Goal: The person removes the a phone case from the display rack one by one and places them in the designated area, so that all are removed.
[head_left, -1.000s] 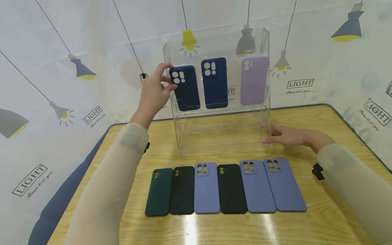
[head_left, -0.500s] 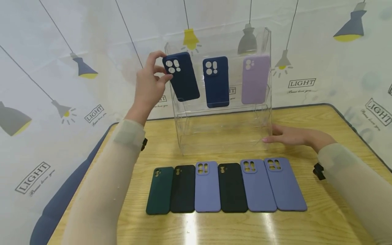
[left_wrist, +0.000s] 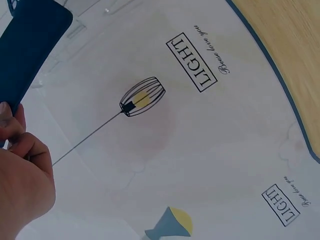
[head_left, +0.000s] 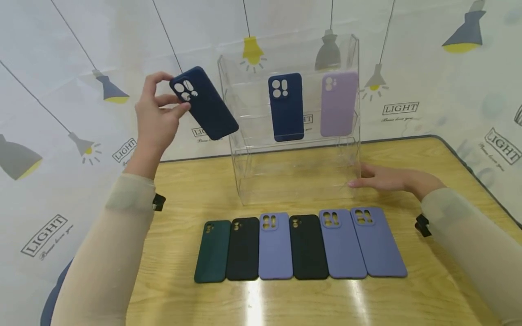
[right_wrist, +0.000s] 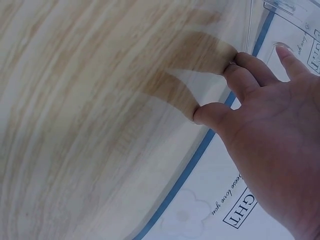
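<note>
In the head view, my left hand [head_left: 157, 115] pinches a dark blue phone case [head_left: 210, 106] by its camera end. The case tilts in the air at the left side of a clear acrylic display stand [head_left: 295, 174], its lower corner overlapping the stand's edge. The left wrist view shows part of this dark blue case [left_wrist: 32, 45] above the fingers. Another navy case [head_left: 287, 111] and a lilac case [head_left: 338, 106] stand upright on the stand's upper tier. At the stand's lower right side, the fingertips of my right hand [right_wrist: 280, 120] touch its clear panel.
Before the stand, a row of cases lies flat on the wooden table [head_left: 175, 244]: a dark green case [head_left: 212, 251], black cases [head_left: 242, 249] and periwinkle cases [head_left: 275, 249]. A lamp-patterned cloth [head_left: 424, 72] hangs behind the table.
My left hand has lifted the dark blue case off the stand's upper tier, then carried it left while it tilted further. The right hand stays at the stand's side.
</note>
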`<act>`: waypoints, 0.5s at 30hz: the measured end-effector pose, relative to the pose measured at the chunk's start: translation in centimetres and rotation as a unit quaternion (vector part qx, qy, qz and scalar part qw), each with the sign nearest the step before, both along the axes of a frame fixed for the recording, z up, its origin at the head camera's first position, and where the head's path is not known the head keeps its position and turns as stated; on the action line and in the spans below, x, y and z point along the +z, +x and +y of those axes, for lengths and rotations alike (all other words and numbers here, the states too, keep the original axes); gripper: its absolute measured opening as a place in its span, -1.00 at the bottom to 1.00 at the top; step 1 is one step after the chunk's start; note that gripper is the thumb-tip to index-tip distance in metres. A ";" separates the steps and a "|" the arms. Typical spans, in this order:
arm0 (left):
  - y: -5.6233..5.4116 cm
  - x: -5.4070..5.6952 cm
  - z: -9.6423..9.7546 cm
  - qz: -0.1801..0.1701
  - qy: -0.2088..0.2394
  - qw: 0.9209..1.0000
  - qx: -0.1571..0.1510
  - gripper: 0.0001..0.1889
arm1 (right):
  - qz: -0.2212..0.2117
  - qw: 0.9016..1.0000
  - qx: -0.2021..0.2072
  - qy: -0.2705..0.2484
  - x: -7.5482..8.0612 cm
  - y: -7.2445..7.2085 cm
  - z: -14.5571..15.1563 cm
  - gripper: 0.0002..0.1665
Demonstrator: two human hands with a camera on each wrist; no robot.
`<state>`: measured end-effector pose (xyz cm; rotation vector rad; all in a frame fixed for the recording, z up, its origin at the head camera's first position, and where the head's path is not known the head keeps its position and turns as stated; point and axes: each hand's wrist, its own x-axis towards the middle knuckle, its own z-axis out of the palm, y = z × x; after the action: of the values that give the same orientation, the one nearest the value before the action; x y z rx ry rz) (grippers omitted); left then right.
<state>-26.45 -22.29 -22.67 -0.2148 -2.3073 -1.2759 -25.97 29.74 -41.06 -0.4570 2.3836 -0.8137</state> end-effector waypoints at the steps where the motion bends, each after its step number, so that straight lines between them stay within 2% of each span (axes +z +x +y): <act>1: 0.3 -0.1 -0.6 -0.015 -0.005 1.000 0.003 -0.44 | 0.003 1.000 0.000 -0.001 0.0 0.0 0.0 0.25; 4: 1.4 -0.6 -2.5 -0.083 -0.038 0.996 0.009 -0.43 | -0.002 1.000 -0.004 0.003 0.0 -0.1 0.1 0.25; 7: 2.5 -1.4 -4.5 -0.150 -0.098 0.984 0.005 -0.40 | -0.010 1.000 -0.007 0.008 0.0 0.0 0.2 0.26; 10: 3.4 -2.5 -6.6 -0.219 -0.151 0.964 -0.014 -0.38 | -0.011 1.000 -0.008 0.010 0.0 0.0 0.1 0.27; 15: 4.8 -5.1 -9.7 -0.320 -0.209 0.921 -0.074 -0.37 | -0.002 1.000 -0.008 0.012 -0.1 -0.1 0.0 0.28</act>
<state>-21.70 -32.03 -27.81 -0.1222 -3.1768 -0.9961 -26.11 29.77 -41.19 -0.4260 2.3938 -0.7922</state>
